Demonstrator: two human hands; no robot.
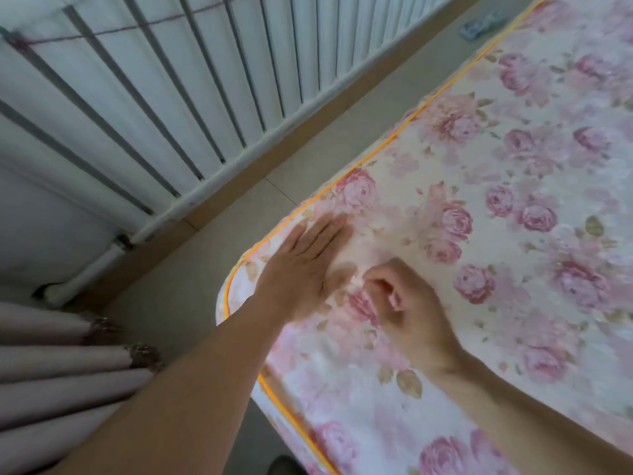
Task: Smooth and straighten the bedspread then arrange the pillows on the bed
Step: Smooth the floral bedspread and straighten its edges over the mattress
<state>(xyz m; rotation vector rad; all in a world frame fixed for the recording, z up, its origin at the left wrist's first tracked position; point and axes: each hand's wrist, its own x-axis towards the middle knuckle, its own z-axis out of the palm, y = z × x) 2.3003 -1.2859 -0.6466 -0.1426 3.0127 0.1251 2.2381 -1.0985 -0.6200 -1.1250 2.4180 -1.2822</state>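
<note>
Two hands rest on the floral bedspread [513,159], which lies spread over the bed and fills the right side of the view, its rounded near corner edged with orange piping [394,136]. The left hand [301,269] lies flat on the cloth just inside that corner, fingers straight and held together, palm down. The right hand [407,303] sits just beside it, fingers curled, thumb and fingertips nipping a small ridge of the fabric (the exact hold is a little blurred). Between the two hands the cloth shows a slight pucker. Beyond the bed edge runs a strip of tiled floor [308,159], then a white ribbed radiator [171,97]. Pleated curtain folds [51,371] hang at lower left.
</note>
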